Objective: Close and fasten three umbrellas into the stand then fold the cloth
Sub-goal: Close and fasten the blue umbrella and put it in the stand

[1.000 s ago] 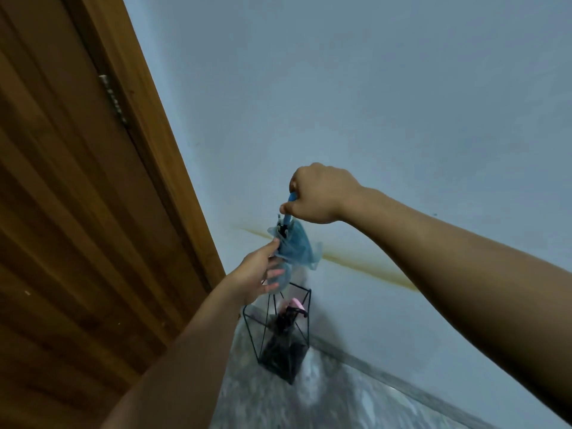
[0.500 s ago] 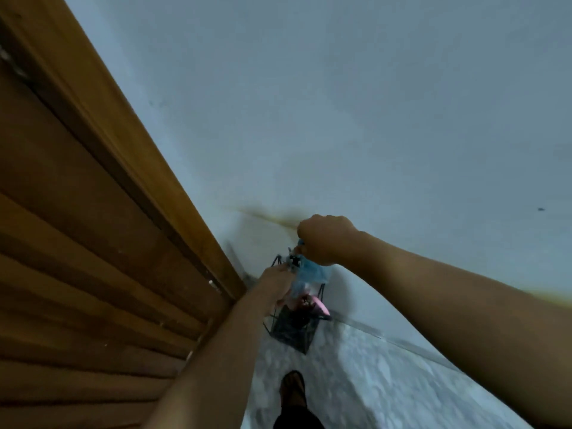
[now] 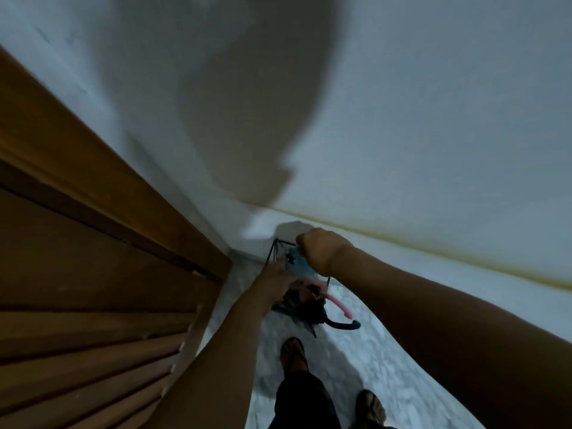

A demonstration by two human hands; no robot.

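A black wire umbrella stand [image 3: 275, 249] sits on the floor in the corner between the door and the wall. A folded blue umbrella [image 3: 299, 267] is partly inside it. My right hand [image 3: 318, 252] is shut on the blue umbrella's handle end from above. My left hand [image 3: 275, 277] holds the umbrella's folded fabric from the left side. Two more closed umbrellas stand in the stand: one with a pink curved handle [image 3: 339, 305] and one with a black curved handle [image 3: 343, 325]. The stand's lower part is hidden behind my hands and the umbrellas.
A brown wooden door [image 3: 93, 274] fills the left side. A pale wall [image 3: 402, 119] with a yellowish stain line runs behind the stand. My two sandalled feet [image 3: 294, 351] stand on the mottled grey floor [image 3: 356, 366] just in front of the stand.
The view has tilted down and closer to the stand. Both hands have lowered the blue umbrella further into the stand. The pink and black handles now show.
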